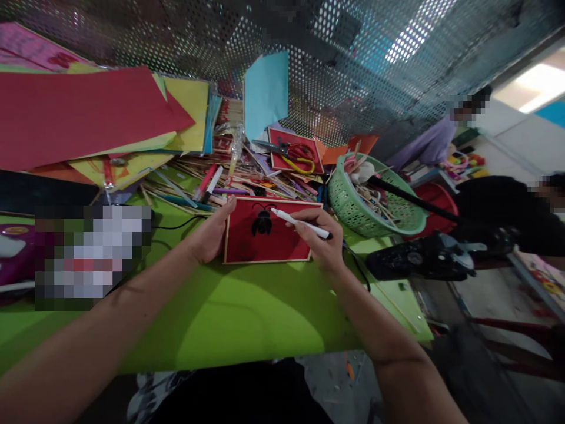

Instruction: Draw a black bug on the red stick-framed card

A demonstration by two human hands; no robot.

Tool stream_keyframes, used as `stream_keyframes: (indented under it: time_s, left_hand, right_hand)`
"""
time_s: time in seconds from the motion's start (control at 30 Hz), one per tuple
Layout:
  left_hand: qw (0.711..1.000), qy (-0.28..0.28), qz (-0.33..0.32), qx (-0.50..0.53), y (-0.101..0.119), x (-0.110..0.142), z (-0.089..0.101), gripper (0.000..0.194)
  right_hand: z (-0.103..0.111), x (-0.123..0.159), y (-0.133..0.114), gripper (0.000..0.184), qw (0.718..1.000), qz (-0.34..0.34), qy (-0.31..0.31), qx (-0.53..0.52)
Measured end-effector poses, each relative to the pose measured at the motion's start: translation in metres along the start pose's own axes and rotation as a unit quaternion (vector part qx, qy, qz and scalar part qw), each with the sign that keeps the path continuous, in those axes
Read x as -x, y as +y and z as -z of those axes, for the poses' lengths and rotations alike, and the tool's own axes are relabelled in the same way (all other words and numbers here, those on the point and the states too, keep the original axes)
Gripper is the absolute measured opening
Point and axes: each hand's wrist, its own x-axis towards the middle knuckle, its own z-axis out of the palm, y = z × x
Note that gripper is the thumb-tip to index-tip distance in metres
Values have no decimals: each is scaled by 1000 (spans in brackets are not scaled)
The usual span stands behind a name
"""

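A red card (286, 241) with thin pale wooden edging lies on the green table in front of me. On it is a black beetle figure (262, 223) with curved antennae. My left hand (214, 234) grips the card's left edge, thumb at the upper left corner. In my right hand (324, 235) is a white marker pen (300, 222), held like a pencil. Its tip points left, close beside the beetle's antennae; whether it touches the card I cannot tell. The heel of my right hand lies over the card's right edge.
Behind the card lie many thin sticks, markers (215, 179) and scissors (300, 159). A green plastic basket (375, 218) of scraps stands at right, near a black device (419, 257). Coloured paper sheets (88, 118) are stacked at left. Two people are in the right background.
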Motion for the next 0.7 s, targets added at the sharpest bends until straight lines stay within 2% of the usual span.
stream_keyframes:
  time_s: [0.1, 0.23, 0.43, 0.7]
  left_hand:
    - [1000, 16, 2, 5, 2, 2, -4, 73]
    - [1000, 10, -2, 12, 1, 1, -5, 74]
    - [1000, -23, 8, 13, -3, -3, 0, 79]
    - [1000, 2, 1, -7, 0, 0, -6, 78]
  right_hand:
    - [-2, 0, -1, 20, 1000, 10, -28, 5]
    - [-6, 0, 0, 19, 999, 17, -48, -1]
    - [-8, -1, 0, 21, 998, 18, -61, 16]
    - [-8, -2, -1, 15, 997, 32, -61, 21]
